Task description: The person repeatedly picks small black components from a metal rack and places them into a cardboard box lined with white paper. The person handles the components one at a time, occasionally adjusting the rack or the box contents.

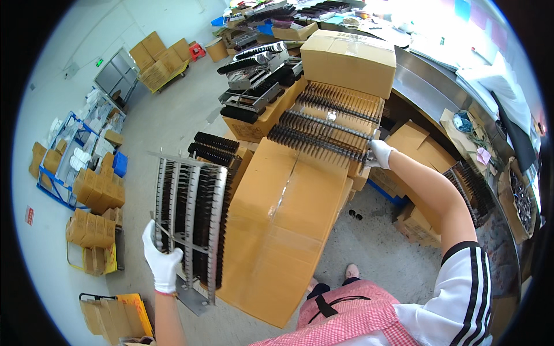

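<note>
My left hand (161, 262), in a white glove, is closed round the side frame of a metal rack (217, 222). Rows of dark, thin pieces fill this rack, which is tilted on edge at the left side of a large cardboard box (277, 213). Also gloved in white, my right hand (381, 153) grips the right end of a second metal rack (317, 137), its fingertips partly hidden. That one lies across the box's far end, with several rows of dark pointed pieces sticking out. Another row rack (340, 102) lies just beyond it.
A closed carton (349, 60) stands behind the racks. Stacked metal racks with black rolls (254, 86) sit on a box to its left. A metal workbench (424, 72) runs along the right. Cartons on a yellow cart (95, 242) and a blue shelf (63, 155) line the left wall.
</note>
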The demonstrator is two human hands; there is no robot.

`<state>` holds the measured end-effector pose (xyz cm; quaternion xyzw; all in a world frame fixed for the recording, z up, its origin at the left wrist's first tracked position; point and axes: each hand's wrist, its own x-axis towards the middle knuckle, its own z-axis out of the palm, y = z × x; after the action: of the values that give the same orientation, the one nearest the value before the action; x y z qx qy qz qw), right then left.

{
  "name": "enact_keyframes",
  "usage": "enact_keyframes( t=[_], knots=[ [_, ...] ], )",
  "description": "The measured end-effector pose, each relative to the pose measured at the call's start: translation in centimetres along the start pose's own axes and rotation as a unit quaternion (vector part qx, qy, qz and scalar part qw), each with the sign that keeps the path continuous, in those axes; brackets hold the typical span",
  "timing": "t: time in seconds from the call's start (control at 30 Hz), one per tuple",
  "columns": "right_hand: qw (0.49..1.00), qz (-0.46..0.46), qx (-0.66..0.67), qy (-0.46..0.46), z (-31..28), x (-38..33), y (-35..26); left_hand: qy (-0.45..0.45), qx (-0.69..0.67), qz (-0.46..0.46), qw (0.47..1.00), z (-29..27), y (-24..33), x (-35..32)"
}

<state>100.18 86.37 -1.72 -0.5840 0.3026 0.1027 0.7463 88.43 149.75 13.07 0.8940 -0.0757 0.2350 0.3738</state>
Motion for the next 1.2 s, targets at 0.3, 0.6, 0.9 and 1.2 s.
enact_keyframes(
  t=[0.3, 0.6, 0.9, 1.2],
  knots=[
    [0.986, -0.013, -0.165, 0.008, -4.8, -0.7, -0.4, 0.058, -0.389, -0.265, 0.880, 7.6, 9.0, -9.5],
    [0.843, -0.495, -0.208, 0.018, -9.5, -28.7, -1.0, -0.103, -0.295, 0.071, 0.947, 15.7, 19.5, -8.5],
    [0.865, -0.279, -0.342, 0.236, -17.0, -50.5, 3.8, -0.243, -0.223, 0.402, 0.854, 27.8, 34.8, -13.8],
    [0.808, -0.190, -0.247, 0.500, -29.5, -64.5, 18.1, -0.284, -0.313, 0.558, 0.714, 37.3, 52.3, -30.7]
  ],
)
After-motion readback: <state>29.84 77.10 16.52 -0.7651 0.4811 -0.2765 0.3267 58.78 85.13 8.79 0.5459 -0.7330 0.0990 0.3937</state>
